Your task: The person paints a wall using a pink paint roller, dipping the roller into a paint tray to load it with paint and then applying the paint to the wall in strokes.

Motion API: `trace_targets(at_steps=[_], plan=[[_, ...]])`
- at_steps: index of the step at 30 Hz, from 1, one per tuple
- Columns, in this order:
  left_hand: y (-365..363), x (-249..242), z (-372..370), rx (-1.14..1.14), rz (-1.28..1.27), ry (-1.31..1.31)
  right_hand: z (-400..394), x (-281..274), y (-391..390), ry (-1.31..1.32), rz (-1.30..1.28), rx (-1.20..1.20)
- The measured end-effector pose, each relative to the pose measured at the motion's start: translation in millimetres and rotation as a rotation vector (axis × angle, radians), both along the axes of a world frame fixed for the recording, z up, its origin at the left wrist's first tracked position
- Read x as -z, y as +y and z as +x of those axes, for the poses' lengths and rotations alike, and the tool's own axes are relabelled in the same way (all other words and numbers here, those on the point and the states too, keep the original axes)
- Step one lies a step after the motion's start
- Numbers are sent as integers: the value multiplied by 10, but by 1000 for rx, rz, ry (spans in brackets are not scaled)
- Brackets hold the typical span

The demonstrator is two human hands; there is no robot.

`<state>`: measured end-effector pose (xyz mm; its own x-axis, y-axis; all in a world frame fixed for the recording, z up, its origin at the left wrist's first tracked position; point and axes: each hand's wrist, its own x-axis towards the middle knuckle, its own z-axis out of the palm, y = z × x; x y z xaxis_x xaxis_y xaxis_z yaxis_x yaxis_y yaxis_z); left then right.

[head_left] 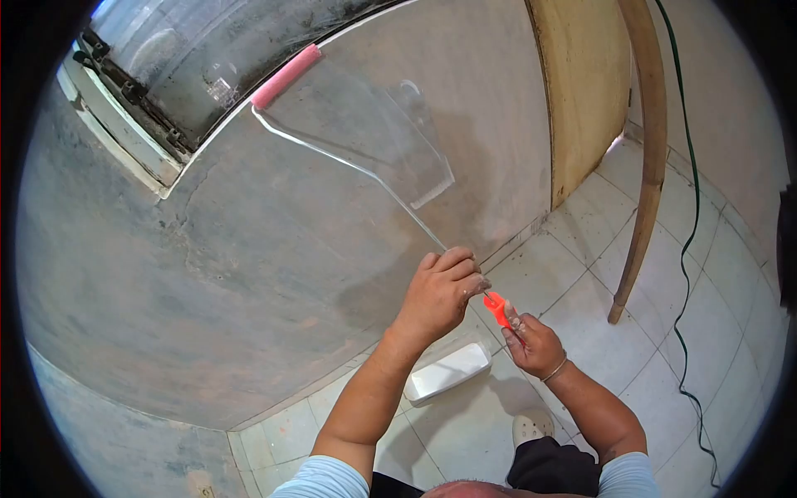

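A paint roller runs from my hands up to the wall, with a pink sleeve (286, 76) at its far end near the window's lower edge. My left hand (448, 286) is closed around the thin metal rod (353, 164) of the roller, close to the handle. Lower and to the right, my right hand (535, 342) grips the orange-red handle (496, 308). White paint or dust marks the fingers of both hands. A whitish angled streak (436, 195) shows on the grey wall (274, 224) behind the rod.
On the tiled floor below my hands sits a white oblong tray (450, 371). To the right, a wooden pole (650, 174) leans down to the floor, and a green cable (682, 249) hangs beside it. A yellowish wooden panel (585, 91) adjoins the wall.
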<state>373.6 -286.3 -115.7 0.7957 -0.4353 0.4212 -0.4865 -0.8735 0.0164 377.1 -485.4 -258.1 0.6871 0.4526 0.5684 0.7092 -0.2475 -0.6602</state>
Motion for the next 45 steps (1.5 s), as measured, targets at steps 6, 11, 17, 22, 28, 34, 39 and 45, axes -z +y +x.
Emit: trace_targets(at_steps=[6, 11, 17, 22, 28, 34, 39, 45], plan=[[-229, 1483, -257, 29, -95, 237, -534, 1190, -433, 106, -164, 28], [-639, 2298, -537, 9, -208, 488, -1053, 1855, -863, 334, -291, 28], [-293, 1172, -286, 31, -200, 124, -529, 872, -515, 135, -132, 39], [-322, 1604, -395, -17, -175, 244, -565, 1185, -728, 162, -240, -50], [-557, 2643, -738, -10, -324, 541, -1144, 2004, -1050, 332, -429, -32], [-251, 1353, -341, 100, -272, 240, -850, 1155, -572, 272, -128, 28], [-428, 2082, -347, 105, -283, 290, -895, 1509, -845, 270, -324, 20], [-594, 2485, -431, 97, -306, 415, -1146, 1786, -1019, 405, -371, 64]])
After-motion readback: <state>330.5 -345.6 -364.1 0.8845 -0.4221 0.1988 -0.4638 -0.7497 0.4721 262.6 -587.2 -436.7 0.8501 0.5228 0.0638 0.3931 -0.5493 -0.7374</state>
